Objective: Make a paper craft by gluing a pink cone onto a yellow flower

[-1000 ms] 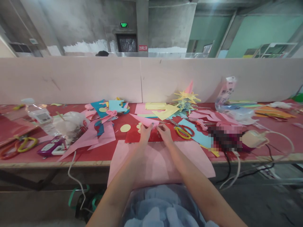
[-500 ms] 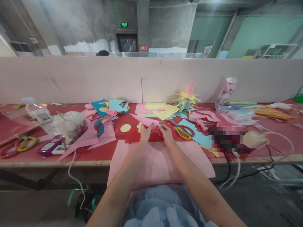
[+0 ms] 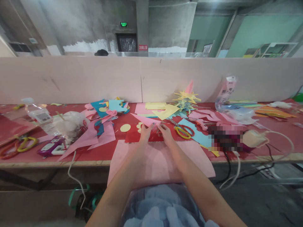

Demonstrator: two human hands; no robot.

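In the head view, my left hand (image 3: 145,133) and my right hand (image 3: 166,131) were close together over the middle of the red table (image 3: 106,151). I had the pink paper cone (image 3: 145,119) between them, its narrow tip slanting up and away to the left. My left fingers were closed on its near edge, thumb toward the other hand, and my right fingers pinched its wider end; exactly how the fingertips met behind the paper I could not tell.

The cone was above a glossy red sheet (image 3: 132,137), and a large pink sheet (image 3: 127,160) hung over the table edge beneath my forearms. Just beside my left fingers lay a yellow flower cutout (image 3: 139,127), with a yellow oval (image 3: 125,128) further left. The scissors with yellow and red handles (image 3: 184,133) lay to the right of my right hand, partly near the light blue paper (image 3: 200,137). Beyond them stood a fringed paper tree (image 3: 187,99) with a pink tip, near the pale partition (image 3: 99,78). A purple and white device (image 3: 50,147) lay well to my left.
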